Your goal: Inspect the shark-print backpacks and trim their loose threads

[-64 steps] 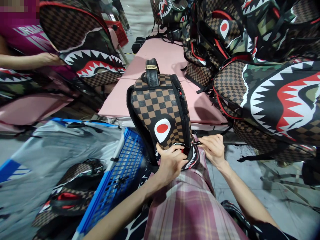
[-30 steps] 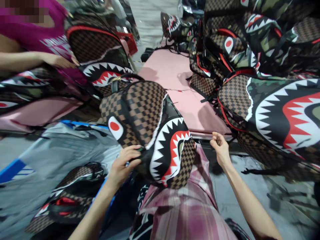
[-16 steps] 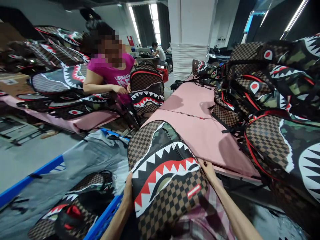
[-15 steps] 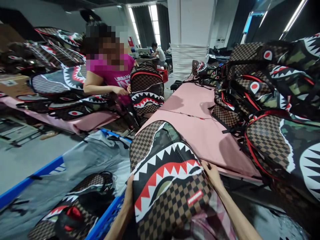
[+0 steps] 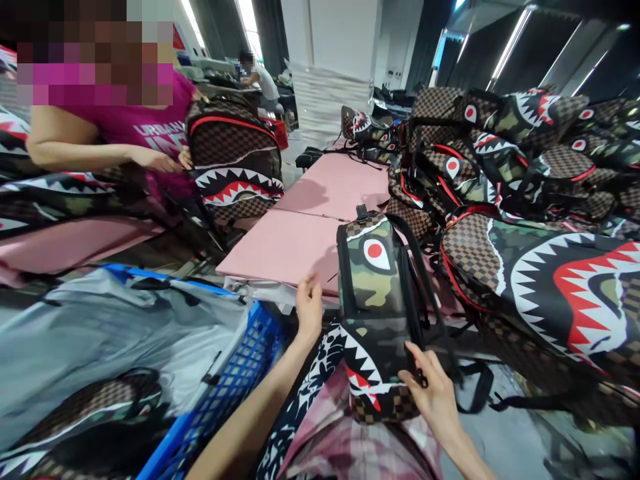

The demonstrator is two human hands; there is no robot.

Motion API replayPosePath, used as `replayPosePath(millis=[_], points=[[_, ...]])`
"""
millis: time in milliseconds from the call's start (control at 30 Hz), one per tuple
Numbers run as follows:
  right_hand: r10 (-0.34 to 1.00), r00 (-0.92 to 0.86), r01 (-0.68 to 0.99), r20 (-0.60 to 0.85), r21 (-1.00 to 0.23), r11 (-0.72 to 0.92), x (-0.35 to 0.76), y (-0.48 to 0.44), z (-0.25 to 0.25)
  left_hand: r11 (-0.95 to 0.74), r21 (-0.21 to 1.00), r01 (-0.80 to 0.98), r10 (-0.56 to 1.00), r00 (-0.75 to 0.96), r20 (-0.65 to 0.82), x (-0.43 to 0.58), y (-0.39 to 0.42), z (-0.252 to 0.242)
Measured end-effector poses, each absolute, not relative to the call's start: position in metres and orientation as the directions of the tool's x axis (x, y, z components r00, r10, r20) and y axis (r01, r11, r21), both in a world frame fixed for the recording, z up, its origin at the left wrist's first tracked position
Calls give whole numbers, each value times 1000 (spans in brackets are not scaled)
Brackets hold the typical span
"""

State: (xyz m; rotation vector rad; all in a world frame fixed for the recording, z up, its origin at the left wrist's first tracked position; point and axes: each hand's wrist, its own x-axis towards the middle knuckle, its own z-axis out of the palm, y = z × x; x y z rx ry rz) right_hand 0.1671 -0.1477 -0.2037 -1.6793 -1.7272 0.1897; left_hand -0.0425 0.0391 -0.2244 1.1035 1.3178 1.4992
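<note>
A backpack (image 5: 377,320) with a brown checkered and camouflage pattern stands upright before me, its side panel with a red-and-white eye facing me. The shark-mouth print shows along its lower part, and black straps hang on its right side. My right hand (image 5: 434,387) grips the lower right edge of this backpack between thumb and fingers. To the left of the bag, apart from it, my left hand (image 5: 310,307) is raised with loosely bent fingers and holds nothing. Beyond both hands lies a pink-covered table (image 5: 280,247).
At left, a blue plastic crate (image 5: 260,350) with a grey lining (image 5: 115,327) holds a checkered backpack (image 5: 95,407). More shark-print backpacks (image 5: 575,287) are piled at right. A co-worker in a magenta shirt (image 5: 150,123) holds another backpack (image 5: 237,160) across the table.
The backpack has turned from its front to its side and moved right. My left hand has let go of it. The view has swung slightly right.
</note>
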Motion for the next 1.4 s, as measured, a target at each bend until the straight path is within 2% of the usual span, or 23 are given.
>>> replayPosePath(millis=[33,67,100,133,167,233,333,433,533,633,700,767,833,933,1000,1167,1267,1333,1367,1400], points=[[929,86,821,359,-554,139,162,-153,-220,-251,962,112,927,-258,272,-44,38,-213],[939,64,827,339,-545,140,159,-159,-232,-432,854,290,864,-138,484,-44,37,-201],[945,41,833,324,-534,147,158,-165,-238,-603,687,405,777,104,621,-43,37,-189],[947,17,838,319,-521,161,158,-169,-238,-749,509,425,658,384,648,-39,37,-178],[946,-5,845,325,-504,178,160,-171,-233,-835,371,406,549,564,617,-33,38,-169],[925,-58,868,375,-439,232,165,-164,-212,-908,208,364,417,734,535,-20,42,-156],[881,-240,914,408,-210,347,162,-132,-173,-923,126,363,376,792,481,-9,48,-145],[923,-350,936,158,30,350,147,-94,-141,-932,84,352,354,841,409,-7,51,-135],[945,-313,942,-93,94,321,134,-71,-124,-946,44,321,314,872,375,-5,48,-127],[914,-337,933,-225,52,356,136,-65,-116,-952,34,305,295,880,373,3,43,-125],[895,-357,931,-269,-21,365,143,-65,-116,-950,37,311,303,881,364,9,40,-128],[894,-364,930,-261,-159,333,149,-67,-120,-943,31,332,321,878,356,15,38,-134],[904,-372,891,-209,-354,285,153,-69,-126,-930,19,366,348,865,361,20,37,-143],[904,-412,730,-112,-634,254,155,-72,-136,-910,1,415,380,832,404,25,37,-157],[901,-431,634,-48,-727,265,157,-76,-142,-903,-4,429,388,821,419,26,38,-163],[884,-463,579,64,-734,356,169,-94,-150,-927,35,373,355,847,397,18,38,-153],[859,-505,596,90,-683,422,175,-108,-152,-960,141,241,279,855,437,3,26,-139],[856,-501,622,131,-633,461,178,-115,-153,-923,328,202,348,801,487,-10,7,-134],[855,-494,633,155,-610,476,179,-118,-154,-850,472,235,466,754,464,-17,-6,-133],[854,-489,643,176,-589,490,180,-120,-154,-720,631,289,608,700,373,-23,-20,-134]])
